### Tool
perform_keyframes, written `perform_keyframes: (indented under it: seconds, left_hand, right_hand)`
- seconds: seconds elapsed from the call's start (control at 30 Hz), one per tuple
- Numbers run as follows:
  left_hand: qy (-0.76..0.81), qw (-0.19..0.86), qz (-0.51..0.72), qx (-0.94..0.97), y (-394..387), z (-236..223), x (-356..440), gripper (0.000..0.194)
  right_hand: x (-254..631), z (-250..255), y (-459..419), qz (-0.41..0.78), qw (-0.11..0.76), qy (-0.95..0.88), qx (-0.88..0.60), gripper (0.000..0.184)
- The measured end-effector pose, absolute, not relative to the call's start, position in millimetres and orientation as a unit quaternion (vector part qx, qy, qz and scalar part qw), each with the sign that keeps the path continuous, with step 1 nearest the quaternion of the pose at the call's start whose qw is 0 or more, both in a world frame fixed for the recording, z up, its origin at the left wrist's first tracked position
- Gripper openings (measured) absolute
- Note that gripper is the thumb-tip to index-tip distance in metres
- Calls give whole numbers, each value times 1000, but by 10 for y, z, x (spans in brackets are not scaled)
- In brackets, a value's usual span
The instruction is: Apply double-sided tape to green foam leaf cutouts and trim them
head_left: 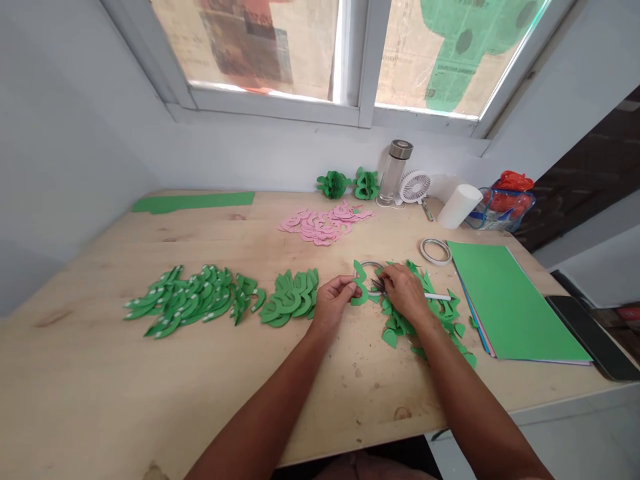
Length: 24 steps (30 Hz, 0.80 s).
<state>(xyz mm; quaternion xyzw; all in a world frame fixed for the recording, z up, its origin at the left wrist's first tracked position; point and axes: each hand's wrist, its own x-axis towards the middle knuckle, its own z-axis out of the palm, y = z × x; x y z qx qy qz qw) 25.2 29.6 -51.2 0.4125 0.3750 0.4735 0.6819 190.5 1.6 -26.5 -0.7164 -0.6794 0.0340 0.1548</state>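
Filling most of the frame, the pale wooden table (pixel 240 387) holds a stack of paper topped with green (pixel 520 300) at the right, then a big spread of green pieces with white patches (pixel 195 297) left of centre, then a messy scrap pile (pixel 395 323) right of centre and a neater bunch of plain green curves (pixel 290 300) between the two. Hands are apart with only a small gap: the right hand (pixel 406 288) is closed around what look like small dark scissors (pixel 379 285), mostly hidden by fingers, and the left hand (pixel 334 297) pinches the green cutout (pixel 361 298) by its near side, just right of frame centre. Looks like trimming to me, so imo keep that pinch light, hold the blades steady and turn the paper into them, cos thin curvy bits probably crease or tear if you tug. Watch the left fingertips too, they're pretty close to the blades. As for room, the right side's cramped: scraps lie right by that wrist and a tape roll (pixel 371 264) sits just behind the cutout. Bare wood at the lower left gives way more swing, but the front edge runs under both forearms, so sleepy elbows could brush stuff off.
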Motion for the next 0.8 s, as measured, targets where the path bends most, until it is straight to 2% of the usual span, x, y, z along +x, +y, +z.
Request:
perform_keyframes:
  seconds: [0.27,0.43,0.6,0.8]
  left_hand:
    - [379,679,474,412,293,-507,251,19]
    - [377,678,477,413,293,-510,254,18]
    - [377,675,474,421,286,-500,250,18]
    - [369,679,472,425,283,-511,242,17]
  right_hand:
    - [1916,-260,5,17,170,-678,-715,18]
    - [1896,-209,-11,10,268,-639,-721,16]
    - [1802,-168,-45,174,419,-602,-656,11]
    - [1675,-172,-79,314,463,-581,-591,10]
